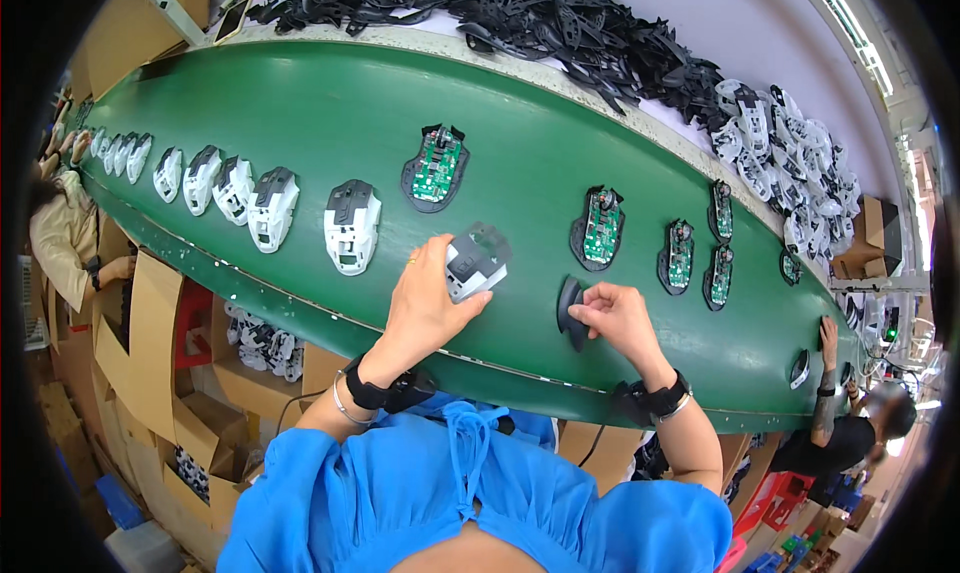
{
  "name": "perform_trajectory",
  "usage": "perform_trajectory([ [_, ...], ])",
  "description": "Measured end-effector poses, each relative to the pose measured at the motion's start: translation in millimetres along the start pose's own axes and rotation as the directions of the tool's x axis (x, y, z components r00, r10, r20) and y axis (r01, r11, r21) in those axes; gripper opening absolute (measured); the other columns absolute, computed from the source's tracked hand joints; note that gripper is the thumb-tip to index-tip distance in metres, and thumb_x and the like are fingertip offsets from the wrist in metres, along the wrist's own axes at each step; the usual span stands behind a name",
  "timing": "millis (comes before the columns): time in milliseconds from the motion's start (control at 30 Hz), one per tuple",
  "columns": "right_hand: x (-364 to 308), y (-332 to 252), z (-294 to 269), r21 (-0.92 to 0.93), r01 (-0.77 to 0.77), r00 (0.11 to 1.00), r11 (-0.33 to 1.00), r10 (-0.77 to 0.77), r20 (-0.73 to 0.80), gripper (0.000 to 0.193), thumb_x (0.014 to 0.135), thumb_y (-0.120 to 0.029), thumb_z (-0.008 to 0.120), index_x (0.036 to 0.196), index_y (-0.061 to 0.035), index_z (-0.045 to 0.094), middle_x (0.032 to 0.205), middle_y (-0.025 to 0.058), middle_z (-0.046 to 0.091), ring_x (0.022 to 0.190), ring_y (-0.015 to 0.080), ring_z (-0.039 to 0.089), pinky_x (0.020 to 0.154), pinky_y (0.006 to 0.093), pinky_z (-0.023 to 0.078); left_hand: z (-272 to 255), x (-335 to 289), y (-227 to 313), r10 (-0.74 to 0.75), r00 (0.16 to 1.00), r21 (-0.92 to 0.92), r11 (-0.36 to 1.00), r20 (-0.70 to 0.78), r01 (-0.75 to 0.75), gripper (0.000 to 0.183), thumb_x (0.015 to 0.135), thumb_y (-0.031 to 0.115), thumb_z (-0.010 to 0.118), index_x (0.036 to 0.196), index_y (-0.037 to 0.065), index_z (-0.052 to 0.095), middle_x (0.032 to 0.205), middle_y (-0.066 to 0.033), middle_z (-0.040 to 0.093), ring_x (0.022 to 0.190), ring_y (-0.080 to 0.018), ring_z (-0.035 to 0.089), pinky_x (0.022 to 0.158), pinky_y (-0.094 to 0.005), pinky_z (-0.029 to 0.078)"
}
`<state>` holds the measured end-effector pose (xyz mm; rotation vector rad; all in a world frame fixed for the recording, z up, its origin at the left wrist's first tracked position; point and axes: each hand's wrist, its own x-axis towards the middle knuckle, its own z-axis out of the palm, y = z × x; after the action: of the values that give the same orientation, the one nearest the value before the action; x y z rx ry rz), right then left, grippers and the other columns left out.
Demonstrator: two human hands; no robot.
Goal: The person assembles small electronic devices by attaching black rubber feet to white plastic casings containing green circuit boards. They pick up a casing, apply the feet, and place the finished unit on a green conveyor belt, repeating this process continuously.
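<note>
Above the green belt, my left hand (425, 298) is closed round a white and grey mouse shell (476, 265), blurred at its far end. To its right, my right hand (620, 321) pinches a curved black plastic side piece (569, 311) between thumb and fingers. The two parts are apart. Left of my left hand lies a white mouse shell with a dark grey top (351, 228). Beyond my hands sit black mouse bases with green circuit boards, one at the middle (437, 168) and another farther right (599, 231).
Several assembled shells (272, 211) line the green conveyor belt (300, 93) to the left, where a co-worker (75, 228) sits. Black parts (560, 23) and white shells (790, 153) are heaped along the far ledge. Another co-worker (845, 438) is at the right. Cardboard boxes (150, 343) stand below.
</note>
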<state>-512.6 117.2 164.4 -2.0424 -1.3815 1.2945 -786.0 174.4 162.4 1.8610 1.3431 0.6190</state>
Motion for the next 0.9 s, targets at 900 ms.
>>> perform_trajectory([
  [900, 3, -133, 28, 0.916, 0.206, 0.900, 0.344, -0.434, -0.040, 0.013, 0.079, 0.001, 0.070, 0.088, 0.0026, 0.059, 0.072, 0.0101, 0.065, 0.053, 0.0169, 0.064, 0.047, 0.0244, 0.053, -47, 7, 42, 0.013, 0.976, -0.941, 0.269, 0.215, 0.204, 0.044, 0.100, 0.035, 0.046, 0.131, 0.008, 0.030, 0.113, -0.0058, 0.053, 0.103, -0.0108, 0.055, 0.082, -0.0298, 0.049],
])
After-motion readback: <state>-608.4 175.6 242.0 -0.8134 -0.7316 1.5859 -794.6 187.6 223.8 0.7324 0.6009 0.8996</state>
